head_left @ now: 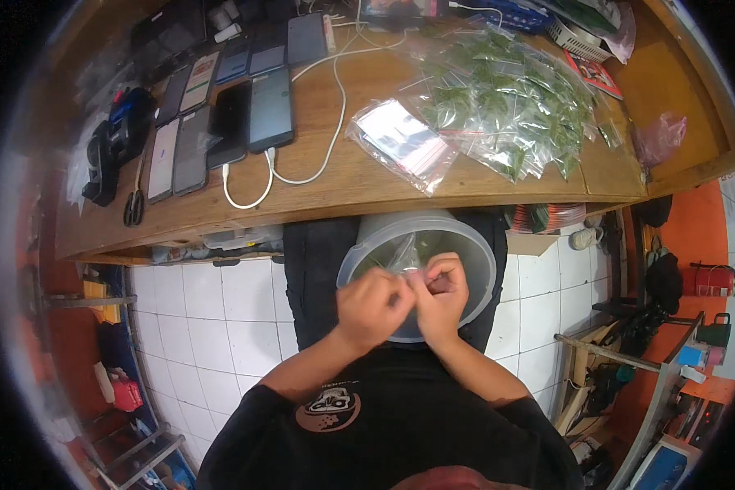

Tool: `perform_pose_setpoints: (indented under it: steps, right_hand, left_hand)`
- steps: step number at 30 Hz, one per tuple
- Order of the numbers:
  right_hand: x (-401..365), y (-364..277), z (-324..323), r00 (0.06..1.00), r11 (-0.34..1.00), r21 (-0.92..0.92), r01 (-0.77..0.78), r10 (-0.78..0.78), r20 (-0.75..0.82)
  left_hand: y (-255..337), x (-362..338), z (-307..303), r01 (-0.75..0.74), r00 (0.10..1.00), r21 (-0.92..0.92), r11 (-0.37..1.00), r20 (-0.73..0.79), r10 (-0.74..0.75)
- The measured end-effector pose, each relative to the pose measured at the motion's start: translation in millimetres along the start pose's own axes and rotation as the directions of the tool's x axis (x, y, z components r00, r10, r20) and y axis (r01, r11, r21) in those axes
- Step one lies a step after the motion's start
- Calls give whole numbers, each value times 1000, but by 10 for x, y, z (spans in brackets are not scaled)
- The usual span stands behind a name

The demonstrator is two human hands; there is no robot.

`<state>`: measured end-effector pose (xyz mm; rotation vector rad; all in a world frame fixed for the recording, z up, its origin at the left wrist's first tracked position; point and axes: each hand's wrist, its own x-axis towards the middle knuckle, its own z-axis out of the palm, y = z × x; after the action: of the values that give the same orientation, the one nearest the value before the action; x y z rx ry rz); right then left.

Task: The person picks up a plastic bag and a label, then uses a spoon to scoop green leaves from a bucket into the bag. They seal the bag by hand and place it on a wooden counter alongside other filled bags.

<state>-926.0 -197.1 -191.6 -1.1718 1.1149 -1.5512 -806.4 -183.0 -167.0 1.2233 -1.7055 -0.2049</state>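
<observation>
Over a translucent plastic bucket [483, 253] between my knees, both hands meet at a small clear plastic bag [406, 251]. The bag's body hangs toward the bucket on the far side of my fingers. My left hand [373, 304] is closed, fingers curled in at the bag's near end and slightly blurred. Closed too, my right hand [441, 300] pinches the bag between thumb and fingers. Something greenish shows inside the bucket, but my hands and the bag partly hide it.
On the wooden table [327, 175] lie a pile of clear bags with green leafy contents [506, 98], a pack of plastic bags [404, 139], several phones [270, 110], white cables [340, 98], scissors [134, 204] and a black tape dispenser [100, 167].
</observation>
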Motion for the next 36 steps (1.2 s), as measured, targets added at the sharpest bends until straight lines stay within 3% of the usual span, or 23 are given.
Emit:
perform_pose_setpoints:
  steps: [2,4,5,6,7,9,12,15,20,21,23,24,26,27,28,29,30,32,33,34,36]
  right_hand:
    - [-22,32,-23,999,999,22,31,-31,7]
    - [32,-73,-28,993,991,64,-121,121,10]
    - [76,-109,-41,992,990,65,-123,122,11]
    - [125,-140,-71,974,963,152,-222,214,72]
    - [148,-154,-110,945,918,231,-323,297,139]
    - [151,-119,-205,924,904,212,-371,336,183]
    - [130,-173,-300,873,872,154,-465,423,241]
    - [99,-206,-344,835,852,98,-514,471,285]
    - [135,-259,-357,836,870,183,-459,353,421]
    - [174,-178,-368,838,867,184,-464,363,408]
    - [248,155,-421,881,934,-206,-291,346,323]
    - [293,313,-451,902,896,-398,-199,326,283]
    - [392,595,-361,891,827,-555,90,181,416]
    - [430,766,-299,900,826,-559,73,187,394]
    - [477,937,-228,870,643,-682,348,50,491]
    - [506,1030,-180,793,377,-725,577,-46,607]
    - [528,1018,-136,804,379,-734,564,-47,593]
    - [607,973,-59,747,69,-836,544,415,520]
    - [623,989,-36,720,-61,-809,585,498,483]
    - [638,998,-29,728,-57,-817,573,493,476]
    - [679,957,-39,659,-140,-787,601,644,389]
  left_hand:
    - [-61,21,-31,93,994,19,995,-57,-92]
    - [-108,124,-69,-42,998,7,999,-43,42]
    - [-126,99,-106,-48,994,-73,996,97,55]
    - [-101,159,-139,-47,994,-71,996,100,54]
    - [-47,270,-195,-100,968,-132,986,218,127]
    - [-84,283,-229,-162,887,-195,967,401,230]
    - [-214,205,-212,-165,854,-256,952,446,268]
    - [-227,154,-242,-40,853,-325,945,481,201]
    - [-302,67,-391,100,861,-318,943,503,78]
    - [-284,94,-464,105,912,-349,931,407,49]
    - [-355,89,-545,16,977,-437,899,197,79]
    - [-367,75,-596,17,973,-447,894,212,87]
    - [-366,44,-696,-33,995,-557,830,63,82]
    - [-388,25,-716,-27,993,-566,824,82,89]
    - [-421,-2,-721,-45,995,-584,811,50,92]
    - [-436,-30,-721,-65,996,-599,798,16,92]
    - [-428,-51,-722,-63,994,-604,795,30,101]
    - [-399,-69,-724,-41,999,-673,739,-16,41]
    - [-382,-80,-742,-51,999,-680,731,-34,37]
    - [-372,-105,-762,-52,999,-681,730,-24,48]
    - [-366,-159,-806,-28,998,-673,739,-62,-18]
